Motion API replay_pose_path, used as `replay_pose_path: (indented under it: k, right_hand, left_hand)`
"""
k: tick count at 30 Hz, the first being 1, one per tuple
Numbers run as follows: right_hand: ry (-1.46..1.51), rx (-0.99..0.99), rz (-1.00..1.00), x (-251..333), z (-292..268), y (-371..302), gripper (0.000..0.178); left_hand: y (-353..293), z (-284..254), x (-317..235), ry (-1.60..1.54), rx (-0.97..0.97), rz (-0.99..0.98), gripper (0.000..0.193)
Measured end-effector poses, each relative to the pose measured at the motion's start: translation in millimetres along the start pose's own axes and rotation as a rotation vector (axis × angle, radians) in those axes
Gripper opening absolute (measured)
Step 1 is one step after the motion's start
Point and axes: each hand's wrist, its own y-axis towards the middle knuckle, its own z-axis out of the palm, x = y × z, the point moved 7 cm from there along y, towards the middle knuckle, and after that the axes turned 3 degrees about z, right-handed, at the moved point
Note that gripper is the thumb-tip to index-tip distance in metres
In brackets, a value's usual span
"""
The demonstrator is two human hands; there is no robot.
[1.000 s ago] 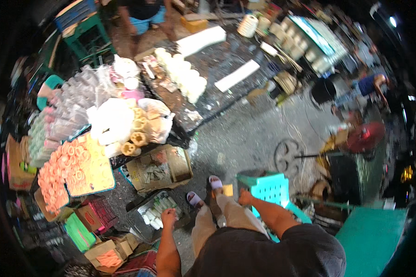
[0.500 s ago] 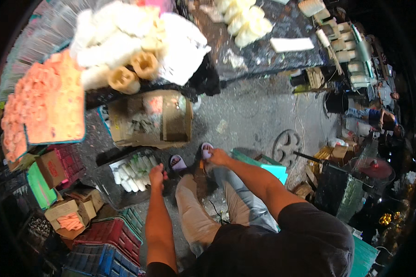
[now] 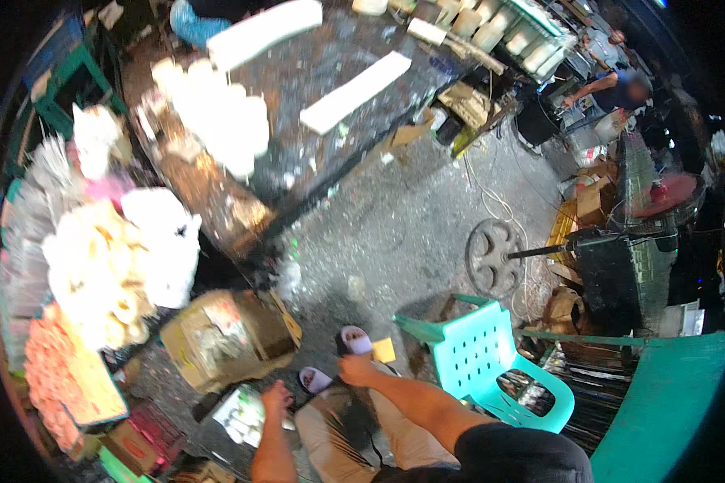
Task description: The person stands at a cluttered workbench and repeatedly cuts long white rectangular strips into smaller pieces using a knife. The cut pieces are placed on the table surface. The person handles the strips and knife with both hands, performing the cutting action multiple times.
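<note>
1. Right by my left hand, short white cylinder-like pieces lie in a glare-washed heap; they look light, fairly stiff, maybe smooth, so I'd pinch one around its middle, gently in case it dents.
2. Now my grip: left fingers loosely curled, just beside that heap; blur means I can't tell whether they hold anything.
3. Right hand hangs before my knees, fingers hidden, so its opening and contents I can't tell.
4. Just beyond, a brown open cardboard box on the left; a turquoise perforated plastic chair, right.
5. Farther out, a long white strip lies across the dark counter.
</note>
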Motion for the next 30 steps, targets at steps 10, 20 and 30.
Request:
replay_pose_path:
  k: [10,20,30]
  right_hand:
    - [0.039,0.032,0.441,-189.1,-40.9,-298.3,0.047]
    - [0.682,-0.151,1.082,-335.1,-137.2,-333.9,0.027]
    - [0.392,-0.314,0.285,-220.1,-487.7,-94.9,0.057]
  left_hand:
    - [-267.7,181.4,-160.1,0.956,0.343,0.477,0.055]
    - [-326.6,222.1,-272.9,1.058,0.117,0.787,0.053]
    - [-375.1,402.2,-405.3,1.096,0.376,1.231,0.047]
